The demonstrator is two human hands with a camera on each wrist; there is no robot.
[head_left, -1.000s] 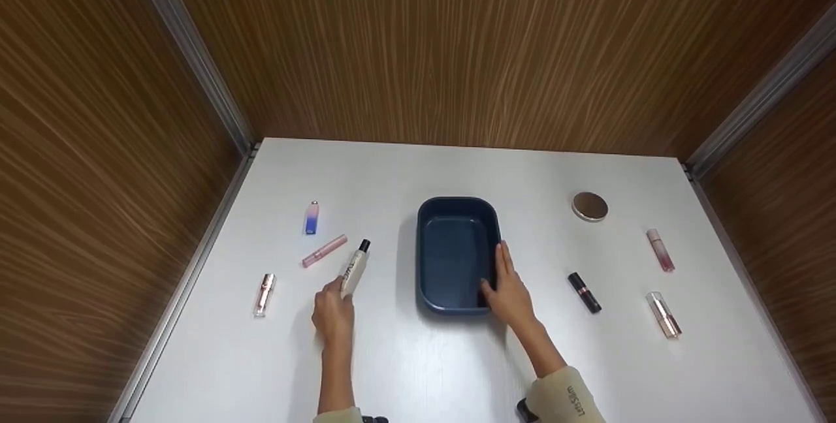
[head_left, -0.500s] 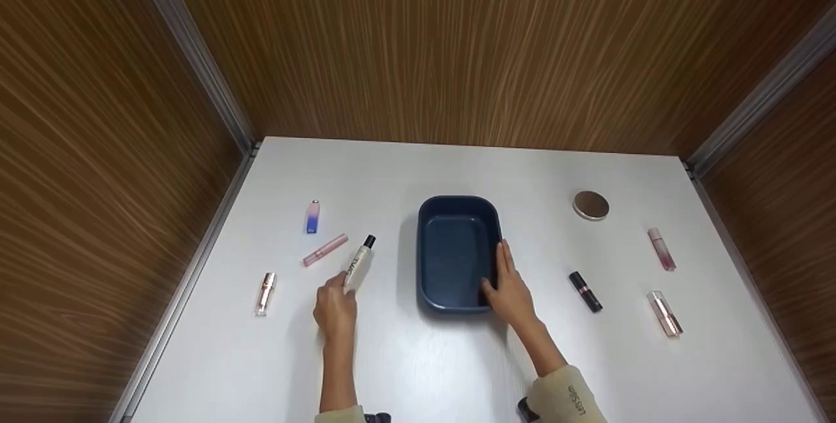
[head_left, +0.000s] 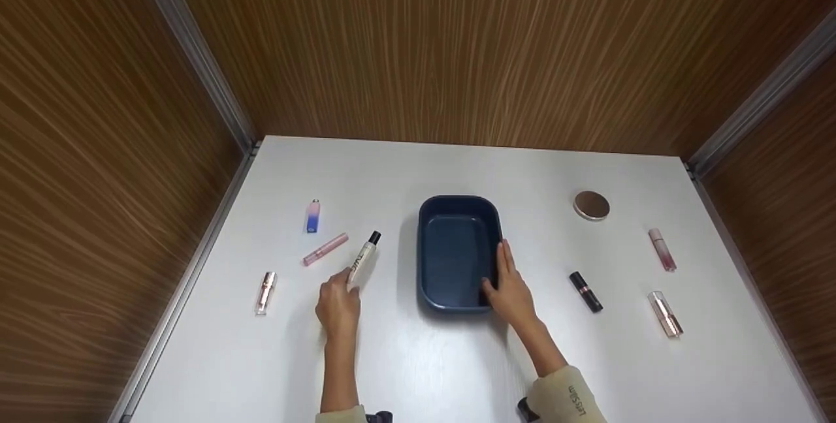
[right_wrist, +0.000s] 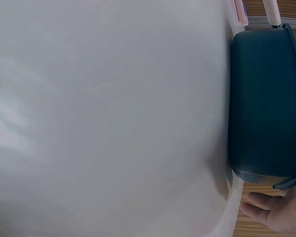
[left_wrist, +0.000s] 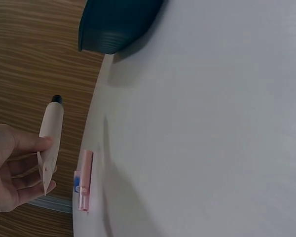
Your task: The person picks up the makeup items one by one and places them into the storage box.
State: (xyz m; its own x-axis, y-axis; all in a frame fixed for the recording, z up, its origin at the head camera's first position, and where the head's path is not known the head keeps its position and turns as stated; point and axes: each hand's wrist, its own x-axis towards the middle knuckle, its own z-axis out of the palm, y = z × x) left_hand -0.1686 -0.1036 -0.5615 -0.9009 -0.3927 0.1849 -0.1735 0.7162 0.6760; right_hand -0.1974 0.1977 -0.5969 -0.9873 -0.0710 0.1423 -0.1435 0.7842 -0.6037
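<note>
My left hand (head_left: 338, 305) pinches the lower end of a white tube (head_left: 363, 260) with a black cap and dark lettering. In the left wrist view the tube (left_wrist: 52, 126) is held above the table, its cap pointing away from the palm. A dark blue rectangular bin (head_left: 457, 260) stands in the middle of the table, with nothing visible inside. My right hand (head_left: 513, 296) grips the bin's right wall near the front corner, thumb inside and fingers along the outside. Just left of the tube lies a pink slim cosmetic tube (head_left: 325, 249).
On the left lie a pink-and-blue lipstick (head_left: 313, 217) and a clear tube with a rose-gold cap (head_left: 266, 293). On the right are a round compact (head_left: 591, 205), a black lipstick (head_left: 586, 292), a pink gradient tube (head_left: 662, 250) and a rose-gold tube (head_left: 665, 314). Wood-grain panels enclose the table.
My left hand has moved slightly to the right and forward with the white tube, toward the bin. My right hand and the bin have stayed in place.
</note>
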